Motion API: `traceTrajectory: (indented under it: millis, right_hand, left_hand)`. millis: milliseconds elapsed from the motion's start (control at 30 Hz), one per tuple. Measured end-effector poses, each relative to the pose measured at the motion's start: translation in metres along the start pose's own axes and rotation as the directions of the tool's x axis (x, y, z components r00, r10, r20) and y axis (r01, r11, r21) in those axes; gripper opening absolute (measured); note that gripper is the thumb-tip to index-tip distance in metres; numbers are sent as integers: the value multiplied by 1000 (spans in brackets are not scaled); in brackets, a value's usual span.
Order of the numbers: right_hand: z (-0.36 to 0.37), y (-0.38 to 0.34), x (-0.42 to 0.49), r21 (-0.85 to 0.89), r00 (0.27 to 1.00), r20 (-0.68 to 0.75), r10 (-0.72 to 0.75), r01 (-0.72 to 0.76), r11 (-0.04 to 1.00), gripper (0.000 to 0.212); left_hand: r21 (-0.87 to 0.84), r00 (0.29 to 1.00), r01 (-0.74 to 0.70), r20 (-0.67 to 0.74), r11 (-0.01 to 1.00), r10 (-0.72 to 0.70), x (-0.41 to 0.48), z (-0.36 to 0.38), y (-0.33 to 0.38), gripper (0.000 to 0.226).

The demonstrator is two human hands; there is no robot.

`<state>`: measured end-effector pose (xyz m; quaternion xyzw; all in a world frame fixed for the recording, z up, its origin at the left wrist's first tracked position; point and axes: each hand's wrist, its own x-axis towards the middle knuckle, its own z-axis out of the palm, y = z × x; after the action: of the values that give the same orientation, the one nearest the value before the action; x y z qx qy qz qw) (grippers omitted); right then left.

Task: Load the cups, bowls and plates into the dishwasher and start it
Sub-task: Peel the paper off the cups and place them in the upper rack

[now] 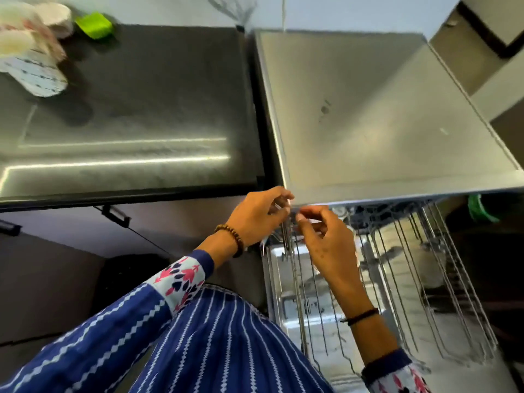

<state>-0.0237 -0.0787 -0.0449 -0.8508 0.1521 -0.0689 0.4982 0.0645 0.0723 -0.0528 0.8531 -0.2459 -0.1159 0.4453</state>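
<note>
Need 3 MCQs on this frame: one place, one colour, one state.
1. The green object lies: A) in a sink B) on the dark countertop by the cups C) on the floor
2. The beaded bracelet on the left wrist is: A) brown B) red C) white
3. The wire rack is: A) pulled out B) behind a shut door C) on the countertop
Key: 1 B, it sits at the countertop's far edge beside the cups. 2 A, the beads read brown. 3 A, its wires extend out in the open.
</note>
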Motion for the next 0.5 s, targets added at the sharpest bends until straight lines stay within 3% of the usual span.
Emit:
traceTrajectory:
  millis: [167,500]
  right_hand:
    - [27,-56,39,42,988,93,-122,119,992,14]
    - [136,-161,117,115,905,321,-278,255,960,9]
  left_hand:
    - [-33,984,37,-174,999,-42,-1,-65,-4,27]
    - [-115,874,157,-446,981,-192,-2,-187,-57,27]
